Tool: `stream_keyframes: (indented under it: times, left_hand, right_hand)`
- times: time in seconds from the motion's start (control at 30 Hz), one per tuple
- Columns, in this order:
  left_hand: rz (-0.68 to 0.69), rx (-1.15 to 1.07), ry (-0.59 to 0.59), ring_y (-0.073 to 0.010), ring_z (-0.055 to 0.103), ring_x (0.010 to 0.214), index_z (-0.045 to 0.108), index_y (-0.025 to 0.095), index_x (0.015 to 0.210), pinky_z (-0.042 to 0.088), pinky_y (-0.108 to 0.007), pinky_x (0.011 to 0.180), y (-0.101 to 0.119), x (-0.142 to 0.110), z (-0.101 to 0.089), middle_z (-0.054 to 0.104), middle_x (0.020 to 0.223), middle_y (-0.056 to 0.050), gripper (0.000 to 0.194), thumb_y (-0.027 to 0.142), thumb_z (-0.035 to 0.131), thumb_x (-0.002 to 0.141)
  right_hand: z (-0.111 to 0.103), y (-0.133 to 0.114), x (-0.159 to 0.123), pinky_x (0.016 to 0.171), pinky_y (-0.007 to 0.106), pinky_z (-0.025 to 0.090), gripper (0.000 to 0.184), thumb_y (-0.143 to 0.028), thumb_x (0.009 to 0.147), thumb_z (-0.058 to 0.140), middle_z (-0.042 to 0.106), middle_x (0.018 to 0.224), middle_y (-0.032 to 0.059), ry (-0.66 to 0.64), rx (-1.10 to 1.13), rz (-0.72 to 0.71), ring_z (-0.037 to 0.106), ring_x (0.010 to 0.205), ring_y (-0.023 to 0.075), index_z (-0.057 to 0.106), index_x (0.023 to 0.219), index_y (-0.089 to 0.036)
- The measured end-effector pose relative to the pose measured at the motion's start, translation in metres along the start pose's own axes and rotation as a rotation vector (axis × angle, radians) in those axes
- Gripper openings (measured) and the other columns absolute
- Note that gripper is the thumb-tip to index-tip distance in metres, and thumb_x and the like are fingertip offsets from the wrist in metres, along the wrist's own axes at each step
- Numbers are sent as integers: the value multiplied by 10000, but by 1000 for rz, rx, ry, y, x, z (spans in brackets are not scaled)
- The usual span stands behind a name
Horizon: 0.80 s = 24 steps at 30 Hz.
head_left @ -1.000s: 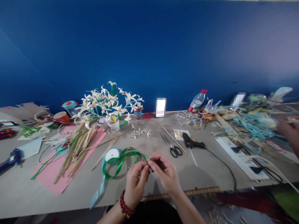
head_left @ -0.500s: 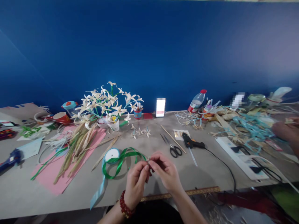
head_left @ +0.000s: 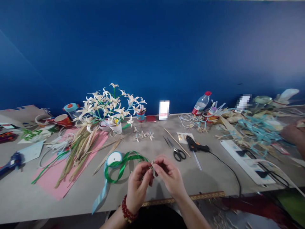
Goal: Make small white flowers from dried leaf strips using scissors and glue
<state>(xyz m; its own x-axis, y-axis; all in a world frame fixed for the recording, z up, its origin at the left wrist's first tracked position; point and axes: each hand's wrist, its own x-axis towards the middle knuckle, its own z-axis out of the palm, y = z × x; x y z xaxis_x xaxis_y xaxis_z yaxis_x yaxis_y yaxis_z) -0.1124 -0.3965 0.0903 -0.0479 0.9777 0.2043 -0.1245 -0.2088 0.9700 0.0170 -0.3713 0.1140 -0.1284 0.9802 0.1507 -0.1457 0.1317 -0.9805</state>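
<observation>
My left hand (head_left: 138, 183) and my right hand (head_left: 168, 176) meet above the near edge of the grey table (head_left: 28, 197). Both pinch a tiny pale piece (head_left: 152, 164) between their fingertips; I cannot make out what it is. A red bead bracelet (head_left: 126, 212) circles my left wrist. Just left of my hands lies a spool of green ribbon (head_left: 114, 158) with loops trailing toward them. Black scissors (head_left: 177, 152) and a black glue gun (head_left: 195, 145) lie beyond my right hand.
A bunch of pale straw flowers (head_left: 108, 105) stands in a cup at the back. Dried straw strips (head_left: 78, 149) lie on pink paper (head_left: 54, 178). A plastic bottle (head_left: 200, 103), a power strip (head_left: 245, 160) and teal strips (head_left: 257, 130) are on the right. Another person's hand (head_left: 294, 135) is at the far right.
My fingers have shifted slightly around the small piece and my left hand has closed in a little. The other person's hand at the right edge has moved a bit.
</observation>
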Motion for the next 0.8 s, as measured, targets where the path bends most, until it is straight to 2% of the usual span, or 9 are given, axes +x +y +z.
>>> stream_keyframes:
  times: [0.2,0.4,0.8]
  left_hand:
    - [59,97,-20,-74,521,507,604,170,911,440,-191,514,5,1,0,591,688,14,104,234,528,942]
    - [56,156,-49,-94,515,523,588,170,884,438,-205,545,10,0,-1,563,614,28,138,242,495,956]
    - [51,201,-68,-116,530,548,568,181,870,445,-228,585,12,0,-1,563,603,26,164,265,465,966]
  right_hand:
    - [0,2,-1,589,220,471,180,-356,871,646,575,774,5,5,-46,-17,548,652,123,646,811,-186]
    - [1,0,-1,568,218,473,214,-388,848,668,564,730,-5,10,-1,22,531,619,119,640,791,-184]
    - [1,1,-2,568,219,486,217,-399,846,670,560,725,-9,6,27,46,532,616,119,637,797,-190]
